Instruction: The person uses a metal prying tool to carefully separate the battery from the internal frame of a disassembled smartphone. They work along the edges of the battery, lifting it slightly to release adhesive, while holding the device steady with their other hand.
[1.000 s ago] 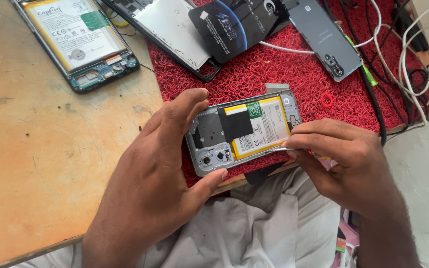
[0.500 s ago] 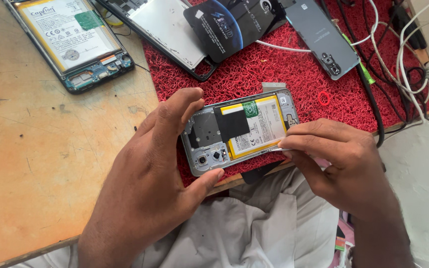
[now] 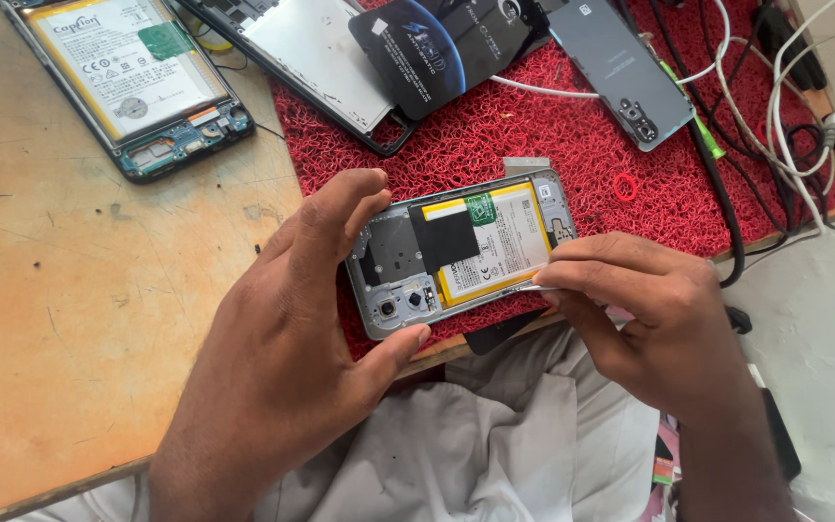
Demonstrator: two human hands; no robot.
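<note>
My left hand (image 3: 287,329) grips the camera end of an opened grey phone (image 3: 461,253), thumb under its near edge, fingers over the far edge. Inside it show a yellow-framed white battery (image 3: 495,246), a black patch and the camera modules. My right hand (image 3: 645,309) pinches a thin metal tool (image 3: 532,287) whose tip lies at the battery's near edge. The phone is held just above the red mat (image 3: 553,145), at the table's front edge.
A second opened phone with a white battery (image 3: 132,82) lies at the back left of the wooden table (image 3: 99,319). On the mat are a silver back plate (image 3: 316,48), a dark card (image 3: 437,48), a grey phone (image 3: 620,72), a red ring (image 3: 625,186) and cables (image 3: 765,87).
The phone and both hands stay nearly in place. My right hand's tool tip has slid slightly along the battery's near edge.
</note>
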